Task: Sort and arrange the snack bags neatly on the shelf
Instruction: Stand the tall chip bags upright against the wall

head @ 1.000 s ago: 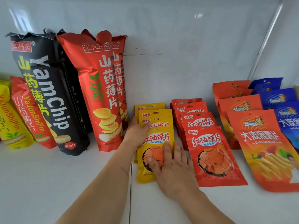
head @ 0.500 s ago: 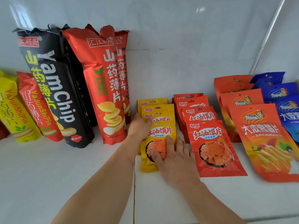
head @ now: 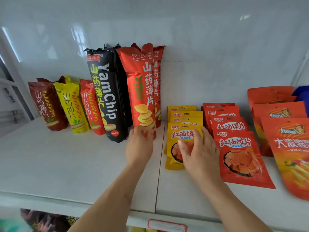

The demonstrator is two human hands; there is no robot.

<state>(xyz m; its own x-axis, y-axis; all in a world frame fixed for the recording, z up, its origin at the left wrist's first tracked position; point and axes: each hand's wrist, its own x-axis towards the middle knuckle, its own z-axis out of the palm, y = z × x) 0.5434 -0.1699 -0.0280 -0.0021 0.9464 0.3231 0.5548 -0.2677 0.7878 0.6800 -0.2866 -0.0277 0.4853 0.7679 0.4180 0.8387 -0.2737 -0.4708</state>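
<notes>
My left hand has its fingers curled against the base of a tall red yam-chip bag, which stands upright against the back wall. Another red bag stands behind it, and a tall black YamChip bag is just to its left. My right hand lies on the front yellow snack bag, thumb on its window and fingers over its right side. That bag leans on a row of matching yellow bags. A row of small red bags lies immediately to the right.
Three shorter yam bags, dark red, yellow and red, stand at the left. Large orange bags and a blue bag sit at the right. The white shelf has a front edge with a price label.
My left hand left the yellow row and moved left to the foot of the tall red bag. My right hand stays on the front yellow bag. The view swung left.
</notes>
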